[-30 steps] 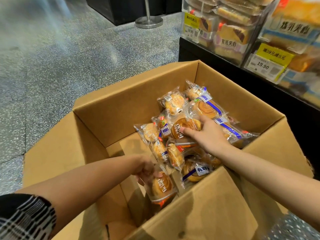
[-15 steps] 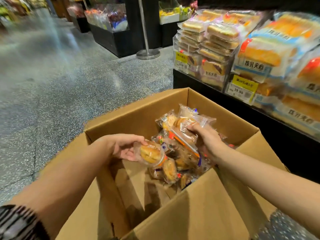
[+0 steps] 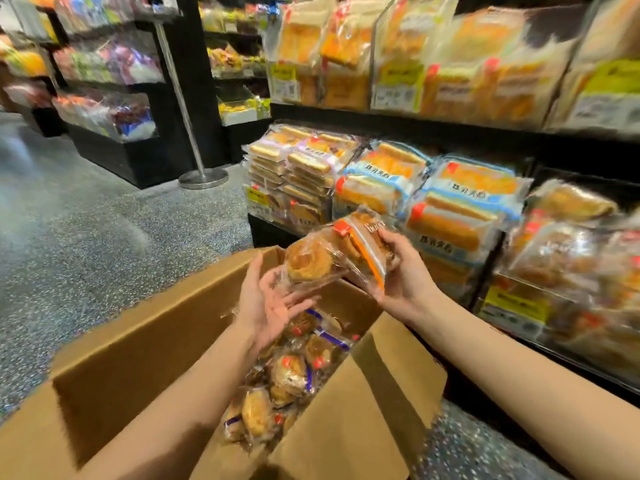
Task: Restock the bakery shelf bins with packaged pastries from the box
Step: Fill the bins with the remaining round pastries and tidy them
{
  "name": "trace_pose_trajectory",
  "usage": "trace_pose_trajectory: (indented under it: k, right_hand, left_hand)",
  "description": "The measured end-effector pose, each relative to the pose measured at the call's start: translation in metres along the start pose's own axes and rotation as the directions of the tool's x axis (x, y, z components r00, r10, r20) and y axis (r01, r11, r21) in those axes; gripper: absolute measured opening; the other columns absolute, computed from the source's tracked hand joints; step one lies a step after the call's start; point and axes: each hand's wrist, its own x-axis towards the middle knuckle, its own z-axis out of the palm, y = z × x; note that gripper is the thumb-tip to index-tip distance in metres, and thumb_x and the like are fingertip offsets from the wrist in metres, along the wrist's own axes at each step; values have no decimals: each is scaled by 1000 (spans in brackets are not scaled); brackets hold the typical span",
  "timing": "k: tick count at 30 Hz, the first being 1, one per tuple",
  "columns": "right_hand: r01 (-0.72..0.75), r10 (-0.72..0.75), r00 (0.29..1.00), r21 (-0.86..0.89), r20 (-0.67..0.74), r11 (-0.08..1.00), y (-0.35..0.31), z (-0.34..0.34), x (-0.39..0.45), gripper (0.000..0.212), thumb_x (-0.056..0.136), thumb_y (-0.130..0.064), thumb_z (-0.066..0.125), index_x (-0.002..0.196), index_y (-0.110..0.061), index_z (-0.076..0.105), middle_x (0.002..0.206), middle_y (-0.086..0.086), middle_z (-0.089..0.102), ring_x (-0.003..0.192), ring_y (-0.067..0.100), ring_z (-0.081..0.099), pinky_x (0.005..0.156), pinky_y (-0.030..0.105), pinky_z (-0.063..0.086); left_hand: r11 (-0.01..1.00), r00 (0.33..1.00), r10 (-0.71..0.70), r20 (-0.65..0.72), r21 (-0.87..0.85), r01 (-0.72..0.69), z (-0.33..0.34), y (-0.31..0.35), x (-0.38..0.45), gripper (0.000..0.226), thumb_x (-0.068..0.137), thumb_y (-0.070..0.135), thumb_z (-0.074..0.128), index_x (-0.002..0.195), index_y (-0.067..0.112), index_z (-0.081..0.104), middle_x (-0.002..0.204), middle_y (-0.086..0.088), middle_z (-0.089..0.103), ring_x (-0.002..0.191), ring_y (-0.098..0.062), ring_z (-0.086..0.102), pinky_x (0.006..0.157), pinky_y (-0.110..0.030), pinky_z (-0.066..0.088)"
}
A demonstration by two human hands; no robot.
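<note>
An open cardboard box (image 3: 145, 344) stands low in front of me, with several wrapped pastries (image 3: 294, 372) lying inside. Above the box my right hand (image 3: 398, 275) grips clear pastry packets with an orange stripe (image 3: 363, 251). My left hand (image 3: 270, 299) is palm up with its fingers spread, and a round pastry packet (image 3: 308, 261) rests on its fingertips, touching the packets in the right hand. To the right are the shelf bins (image 3: 512, 303), full of packaged bread.
Clear bins with yellow price tags (image 3: 258, 199) line the lower shelf; an upper shelf (image 3: 398, 81) carries more bread bags. A metal stanchion post (image 3: 202, 176) stands on the speckled floor behind the box. Dark snack shelves (image 3: 114, 98) run along the far left.
Both hands have lifted out of the box with pastry packets and come together above it. My view has tilted up toward the shelves.
</note>
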Motion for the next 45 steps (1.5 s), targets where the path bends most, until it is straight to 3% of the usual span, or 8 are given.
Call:
trace_pose_trajectory:
  k: [7,16,21,26,31,33,37,45]
  right_hand:
    - [83,-91,992,-91,-91,992,-55,-46,-48,50,79,-34,64,124,-13,59,118,15,66,103,30,63,92,42,51]
    - [287,-372,838,-259,-399,922,-143,-100,-97,33,71,-48,69,83,-18,61,50,-3,46,35,5,33,34,14,25]
    - [337,-343,736,-124,-584,933,-166,-113,-92,23,91,-39,59,81,-18,57,69,1,51,51,10,40,32,14,35]
    - [383,-275,756,61,-595,922,-162,-107,-77,9,93,-19,59,98,-11,59,116,13,63,102,23,63,91,27,51]
    - [316,-413,661,-266,-627,911,-153,-109,-88,58,85,2,65,135,-1,36,110,26,63,76,25,71,58,26,59]
    - [125,-626,518,-672,-583,730,-148,-114,-97,91,84,-8,71,149,-13,8,96,16,64,70,20,69,56,27,56]
    - [-499,-939,344,-844,13,-195,-143,-136,-108,95,74,-36,79,147,-14,23,118,13,53,107,27,51,89,40,42]
    - [-410,-645,691,-559,327,-721,-158,-148,-66,69,92,-46,51,151,-22,24,155,24,18,145,36,16,117,47,14]
  left_hand:
    - [992,977,-124,171,21,122,82,-20,5,68,71,33,73,128,4,52,120,-20,64,105,-28,66,75,-39,60]
    - [971,985,-106,133,-199,131,202,-46,6,21,85,24,64,104,16,63,102,-6,71,91,-18,67,74,-31,56]
    - [932,995,-94,14,-351,93,239,-77,-4,35,83,23,68,116,15,60,114,-6,66,96,-16,63,73,-27,49]
    - [933,999,-51,3,-357,49,242,-87,-11,28,82,2,66,105,17,60,109,-5,67,97,-16,63,78,-29,51]
    - [916,995,-95,-15,-392,81,246,-89,-24,23,83,2,66,100,15,58,102,-3,67,92,-14,64,82,-32,51]
    - [915,994,-106,-9,-393,94,249,-91,-29,22,83,2,67,97,16,56,101,-3,67,94,-16,64,86,-34,51]
    - [904,994,-112,2,-414,103,252,-94,-35,23,83,3,67,97,17,56,101,-3,67,96,-16,63,83,-32,51]
    - [907,995,-98,-32,-415,76,246,-99,-32,27,82,6,69,105,15,56,108,-5,67,101,-18,64,79,-30,54]
